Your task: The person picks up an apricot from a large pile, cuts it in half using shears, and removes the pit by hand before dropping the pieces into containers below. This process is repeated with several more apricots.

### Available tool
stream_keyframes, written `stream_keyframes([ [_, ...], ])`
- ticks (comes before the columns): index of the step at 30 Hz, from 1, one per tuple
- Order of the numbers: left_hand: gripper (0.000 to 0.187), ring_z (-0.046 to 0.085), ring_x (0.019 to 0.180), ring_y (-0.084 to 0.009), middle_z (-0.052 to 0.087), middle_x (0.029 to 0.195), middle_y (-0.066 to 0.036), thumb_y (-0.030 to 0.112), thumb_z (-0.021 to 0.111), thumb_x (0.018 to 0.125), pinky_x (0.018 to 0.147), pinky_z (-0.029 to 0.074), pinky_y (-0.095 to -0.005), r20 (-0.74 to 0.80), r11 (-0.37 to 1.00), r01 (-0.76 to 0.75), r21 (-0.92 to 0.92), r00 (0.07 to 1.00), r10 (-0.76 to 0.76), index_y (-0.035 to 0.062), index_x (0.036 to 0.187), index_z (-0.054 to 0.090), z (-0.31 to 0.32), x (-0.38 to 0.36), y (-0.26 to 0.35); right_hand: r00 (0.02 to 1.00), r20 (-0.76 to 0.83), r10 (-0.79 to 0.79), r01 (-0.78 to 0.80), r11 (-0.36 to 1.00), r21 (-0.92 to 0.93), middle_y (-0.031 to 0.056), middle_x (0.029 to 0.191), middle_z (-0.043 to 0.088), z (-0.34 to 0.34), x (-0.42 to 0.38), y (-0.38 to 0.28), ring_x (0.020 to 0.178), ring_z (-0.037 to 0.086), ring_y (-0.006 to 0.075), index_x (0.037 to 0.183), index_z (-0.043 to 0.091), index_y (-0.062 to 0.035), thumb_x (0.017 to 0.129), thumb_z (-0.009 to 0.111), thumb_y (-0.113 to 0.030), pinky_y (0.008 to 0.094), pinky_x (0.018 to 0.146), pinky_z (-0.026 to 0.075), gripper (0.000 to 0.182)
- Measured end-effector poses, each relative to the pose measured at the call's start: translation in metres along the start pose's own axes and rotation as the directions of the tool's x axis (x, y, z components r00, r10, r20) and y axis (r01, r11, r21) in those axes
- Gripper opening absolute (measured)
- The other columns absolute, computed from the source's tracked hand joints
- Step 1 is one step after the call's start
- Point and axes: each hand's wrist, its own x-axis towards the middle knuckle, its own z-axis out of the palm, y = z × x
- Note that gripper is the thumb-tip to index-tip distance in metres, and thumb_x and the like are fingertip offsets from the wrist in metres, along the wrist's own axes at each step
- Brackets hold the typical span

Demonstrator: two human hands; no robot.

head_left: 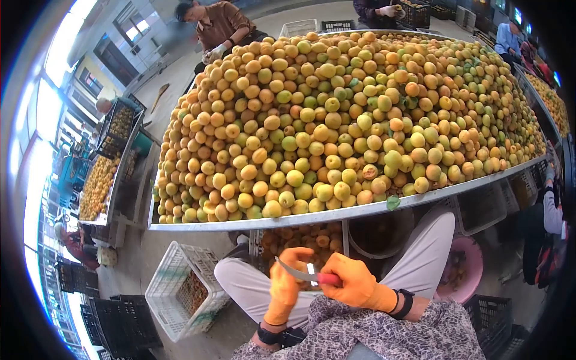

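My right hand [358, 284], in an orange glove, grips the red handle of a knife [329, 279]. Its curved blade points left, in front of my left hand [284, 289]. That hand wears an orange glove too; its fingers are partly spread, slightly smeared, and no fruit shows in them. Below the table edge, between my knees, sits a crate of cut apricots [322, 241]. Ahead of me, a big heap of yellow-orange apricots [324, 129] fills the metal-rimmed table [288, 224].
A white crate [180, 298] with some contents stands on my left, near stacked black crates [123, 327]. To my right are a pink basin [468, 264] and a black crate [489, 318]. A person [225, 27] in brown works across the table, with others further off.
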Motion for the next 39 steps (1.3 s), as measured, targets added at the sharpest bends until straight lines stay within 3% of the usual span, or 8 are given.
stream_keyframes([
  [3,0.018,0.054,0.071,-0.0136,0.058,0.080,-0.004,0.017,0.055,0.094,0.063,0.044,-0.0287,-0.311,0.956,-0.096,0.279,0.933,0.184,0.0030,0.094,0.067,-0.028,0.033,0.001,0.991,-0.109,0.083,-0.075,0.994,0.079,0.0066,0.072,0.053,-0.017,-0.003,-0.001,0.058,0.052,0.0174,0.092,0.059,-0.0060,0.074,0.068,0.001,0.0282,0.054,0.044,0.021],
  [4,0.014,0.058,0.087,-0.0241,0.061,0.095,-0.010,0.009,0.063,0.086,0.076,0.047,-0.0358,-0.277,0.699,-0.125,0.704,0.858,0.432,0.0049,0.099,0.066,-0.034,0.038,0.005,0.962,-0.176,0.209,-0.195,0.977,0.091,0.0054,0.073,0.054,-0.024,-0.004,0.001,0.058,0.052,0.0147,0.093,0.059,-0.0061,0.077,0.068,0.000,0.0276,0.054,0.044,0.019],
  [7,0.024,0.054,0.104,-0.0323,0.060,0.108,-0.013,0.005,0.067,0.080,0.090,0.044,-0.0405,-0.193,0.412,-0.123,0.903,0.740,0.645,0.0075,0.104,0.066,-0.031,0.058,0.020,0.869,-0.252,0.425,-0.329,0.878,0.347,0.0001,0.073,0.053,-0.031,-0.014,0.016,0.063,0.048,0.0057,0.098,0.059,-0.0028,0.080,0.063,0.003,0.0223,0.055,0.041,0.019],
  [12,0.027,0.056,0.104,-0.0282,0.060,0.110,-0.012,0.002,0.064,0.081,0.090,0.045,-0.0358,-0.016,0.641,-0.403,0.653,0.840,0.543,0.0069,0.107,0.064,0.003,0.110,0.024,0.684,-0.328,0.652,-0.358,0.691,0.628,-0.0028,0.074,0.053,-0.048,-0.034,0.025,0.060,0.045,0.0029,0.101,0.058,-0.0008,0.088,0.060,-0.005,0.0188,0.053,0.038,0.014],
  [24,0.023,0.059,0.090,-0.0298,0.061,0.094,-0.006,0.010,0.064,0.078,0.074,0.049,-0.0421,0.497,0.226,-0.685,0.693,0.681,0.538,0.0144,0.100,0.064,0.112,0.176,0.013,0.574,-0.402,0.713,-0.308,0.643,0.701,-0.0053,0.071,0.049,-0.078,-0.042,0.019,0.049,0.034,0.0000,0.098,0.058,-0.0037,0.089,0.057,-0.011,0.0186,0.044,0.024,0.012],
  [29,0.031,0.065,0.091,-0.0282,0.066,0.095,-0.008,0.028,0.064,0.080,0.072,0.051,-0.0399,0.397,-0.001,-0.398,0.917,0.915,0.072,0.0108,0.106,0.061,0.155,0.180,0.007,0.593,-0.381,0.710,-0.339,0.649,0.681,-0.0059,0.069,0.048,-0.078,-0.042,0.018,0.048,0.035,0.0003,0.098,0.058,-0.0034,0.090,0.058,-0.012,0.0186,0.044,0.026,0.012],
  [32,0.038,0.067,0.088,-0.0291,0.069,0.091,-0.011,0.031,0.066,0.077,0.072,0.052,-0.0415,0.273,0.066,-0.271,0.960,0.961,-0.034,0.0082,0.108,0.061,0.167,0.179,0.021,0.607,-0.362,0.708,-0.348,0.645,0.680,-0.0057,0.068,0.048,-0.079,-0.043,0.021,0.048,0.035,0.0006,0.098,0.058,-0.0034,0.090,0.058,-0.013,0.0188,0.043,0.026,0.012],
  [39,0.040,0.068,0.084,-0.0329,0.070,0.087,-0.015,0.027,0.066,0.074,0.071,0.053,-0.0459,0.293,0.165,-0.307,0.937,0.951,0.104,0.0080,0.109,0.062,0.154,0.186,-0.002,0.642,-0.338,0.688,-0.337,0.649,0.682,-0.0051,0.068,0.048,-0.077,-0.044,0.020,0.046,0.035,0.0010,0.097,0.058,-0.0027,0.090,0.058,-0.013,0.0189,0.042,0.025,0.012],
])
